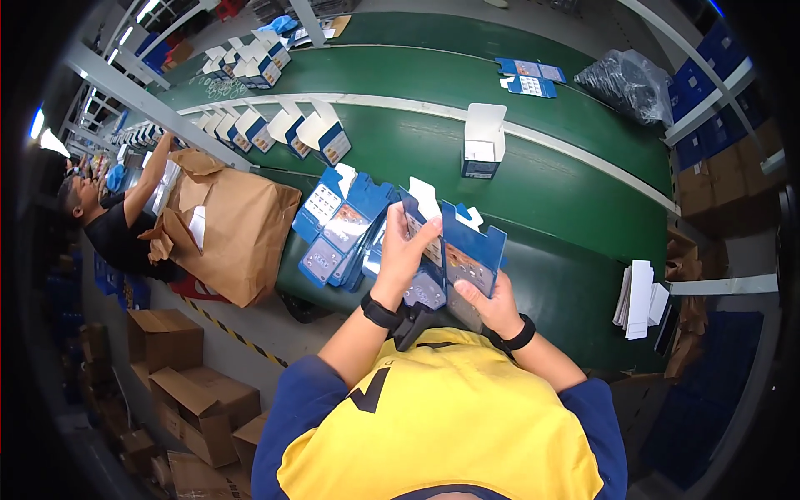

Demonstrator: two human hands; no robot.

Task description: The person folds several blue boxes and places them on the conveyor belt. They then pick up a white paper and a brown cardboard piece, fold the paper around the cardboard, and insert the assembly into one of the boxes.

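Observation:
Between my two hands is a blue folding carton point(468, 260) with printed panels and white flaps, partly unfolded. My left hand point(406, 254) grips its left side, thumb on the near panel. My right hand point(492, 304) holds its lower right part, with the thumb laid across the front; the fingers behind are hidden. Just left of it, a pile of flat blue cartons point(333, 229) lies on the green work surface, partly under my left hand. Farther off, one erected carton point(483, 154) stands with its white lid raised.
A green conveyor point(400, 137) carries a row of open cartons point(287, 133) at far left. A large brown paper bag point(237, 225) stands left, beside a person in black point(125, 225) reaching forward. White card pieces point(637, 300) lie at right. Cardboard boxes point(204, 408) sit on the floor.

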